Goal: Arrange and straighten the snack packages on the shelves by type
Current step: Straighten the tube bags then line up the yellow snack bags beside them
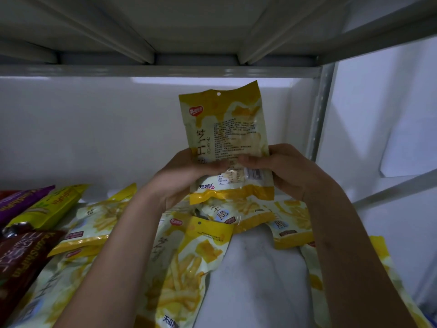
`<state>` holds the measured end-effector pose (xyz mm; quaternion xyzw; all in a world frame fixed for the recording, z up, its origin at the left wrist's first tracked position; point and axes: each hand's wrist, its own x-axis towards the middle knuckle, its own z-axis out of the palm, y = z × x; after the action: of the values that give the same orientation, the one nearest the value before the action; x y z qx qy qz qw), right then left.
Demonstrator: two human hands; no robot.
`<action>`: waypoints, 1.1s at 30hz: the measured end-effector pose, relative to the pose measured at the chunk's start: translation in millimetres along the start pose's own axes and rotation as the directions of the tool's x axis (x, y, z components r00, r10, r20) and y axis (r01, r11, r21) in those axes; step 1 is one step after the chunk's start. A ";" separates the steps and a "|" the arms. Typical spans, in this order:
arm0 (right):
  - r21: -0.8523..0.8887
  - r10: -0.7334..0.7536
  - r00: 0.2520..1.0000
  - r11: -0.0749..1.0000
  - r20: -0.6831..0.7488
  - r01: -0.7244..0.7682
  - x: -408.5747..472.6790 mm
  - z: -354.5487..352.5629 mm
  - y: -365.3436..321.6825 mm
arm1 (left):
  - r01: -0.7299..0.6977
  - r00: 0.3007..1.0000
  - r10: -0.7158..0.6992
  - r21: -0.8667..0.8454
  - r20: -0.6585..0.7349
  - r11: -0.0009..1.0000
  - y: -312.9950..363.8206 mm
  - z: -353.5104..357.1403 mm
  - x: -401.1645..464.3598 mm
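Observation:
A yellow-and-white fries snack packet (227, 129) stands upright above the shelf, its printed back facing me. My left hand (186, 176) grips its lower left side and my right hand (290, 171) grips its lower right side, thumbs across the print. Below it, several matching yellow packets (186, 266) lie scattered flat on the white shelf (255, 280). More of them lie at the left (94, 223) and the right (293, 223).
At the left edge lie a purple packet (21, 202), a yellow-green packet (52, 207) and a dark brown packet (21, 259). The shelf above (165, 71) hangs close overhead. A metal upright (321, 110) stands at the back right.

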<state>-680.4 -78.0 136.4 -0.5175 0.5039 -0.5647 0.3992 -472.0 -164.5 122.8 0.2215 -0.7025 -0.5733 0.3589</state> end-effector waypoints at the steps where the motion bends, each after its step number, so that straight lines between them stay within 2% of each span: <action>1: 0.001 -0.002 1.000 1.000 -0.005 0.002 0.3 0.9 0.3 | -0.005 1.000 0.005 0.025 -0.017 1.000 0.0 1.3 -0.3; 4: 0.001 0.010 1.000 1.000 0.013 -0.010 -1.4 4.2 1.1 | -0.018 0.990 0.027 0.060 -0.139 0.998 0.2 4.4 0.8; 7: -0.067 0.043 0.996 0.997 0.077 -0.038 -3.2 4.5 0.3 | -0.011 0.985 0.024 0.079 -0.171 0.997 0.5 5.2 2.5; 9: -0.109 0.020 0.998 0.994 0.053 -0.014 -1.2 3.0 2.0 | -0.017 0.984 0.037 0.115 -0.175 0.993 0.6 6.8 1.8; 12: -0.148 -0.035 0.999 0.989 -0.029 0.030 2.8 0.4 5.2 | -0.029 0.988 0.048 0.127 -0.144 0.992 0.5 8.3 0.4; 15: -0.126 -0.027 0.999 0.992 -0.045 0.022 4.8 -3.0 6.2 | 0.014 0.996 -0.006 0.093 -0.094 0.996 2.0 5.3 -1.8; 19: -0.159 -0.038 0.997 0.987 -0.061 0.028 5.9 -1.3 7.0 | 0.044 0.987 -0.028 0.105 -0.156 0.993 -0.4 3.8 0.9; 24: -0.062 -0.005 0.999 0.998 0.033 0.007 1.2 -0.4 5.0 | 0.033 0.993 -0.031 0.012 -0.116 0.999 -1.2 5.9 1.3; 27: -0.118 -0.030 0.999 0.993 -0.033 0.026 4.2 -1.5 7.4 | 0.024 0.997 -0.023 0.002 -0.080 1.000 -1.1 8.6 0.7; 33: -0.091 -0.053 0.994 0.995 -0.096 0.044 4.6 -5.9 8.6 | 0.004 0.998 -0.003 0.023 -0.060 1.000 -1.8 7.1 1.1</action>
<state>-687.5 -83.0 129.0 -0.5182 0.5348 -0.5763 0.3366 -478.2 -161.1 120.8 0.2440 -0.6977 -0.5588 0.3761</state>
